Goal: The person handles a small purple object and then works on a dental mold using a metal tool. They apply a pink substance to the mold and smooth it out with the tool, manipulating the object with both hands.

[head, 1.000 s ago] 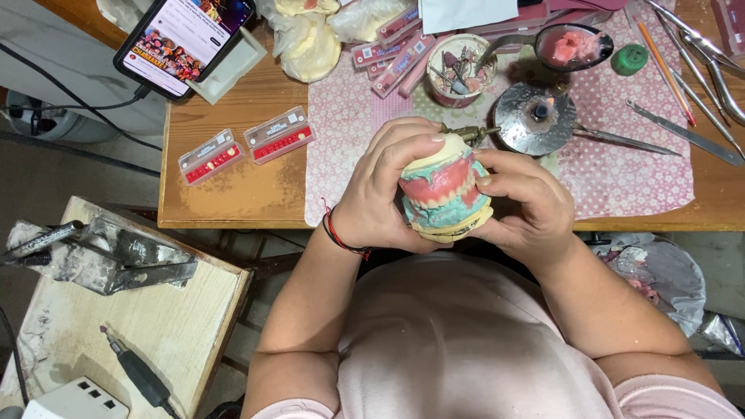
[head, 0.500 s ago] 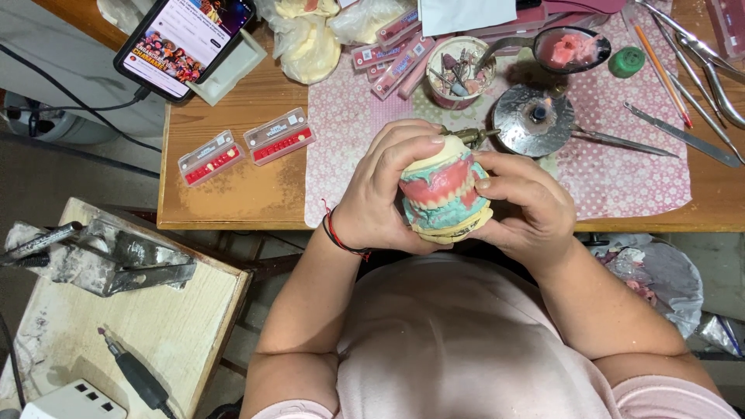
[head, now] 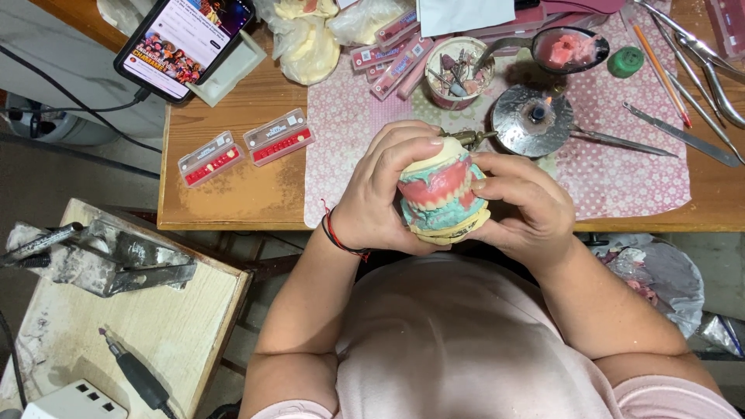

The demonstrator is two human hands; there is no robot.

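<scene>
Both hands are gripping a dental model [head: 442, 194] with pink wax gums, holding it just above the near edge of the desk [head: 233, 186], in front of the person's chest. The left hand [head: 384, 190] is clamping around its left side, fingers curling over the top; the right hand [head: 524, 206] is closing on its right side. Behind them, a round metal dish [head: 535, 118] is sitting on the patterned cloth [head: 644, 171]. Two tooth cards [head: 244, 147] are lying on bare wood to the left.
</scene>
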